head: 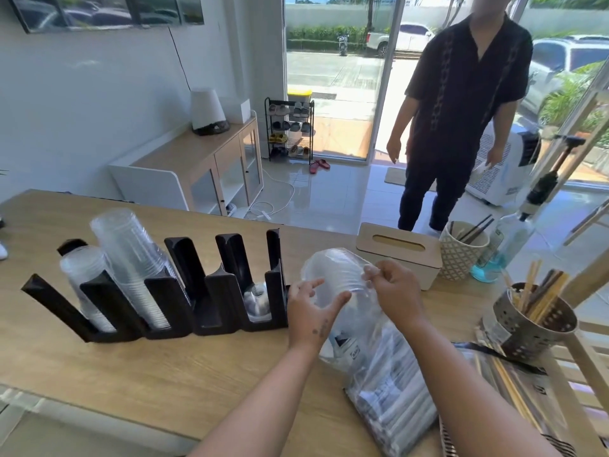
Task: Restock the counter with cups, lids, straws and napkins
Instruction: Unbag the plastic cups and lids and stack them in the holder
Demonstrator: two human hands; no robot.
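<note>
A clear plastic sleeve of lids [333,275] is held up over the wooden counter [131,374]. My left hand [309,313] cups its lower side with thumb and fingers curled round it. My right hand [393,291] pinches the plastic at its upper right end. To the left stands a black slotted cup-and-lid organizer [184,305]. Two stacks of clear cups [131,258] lean in its left slots, and a few dome lids [258,300] lie in the rightmost slot. A bag of wrapped straws [392,400] lies below my hands.
A wooden-topped tissue box [400,255] sits behind my right hand, beside a patterned cup of dark straws [461,252] and a bottle of blue liquid [501,252]. A perforated metal holder of paper straws [534,319] stands at right. A person in dark clothes [461,110] stands beyond the counter.
</note>
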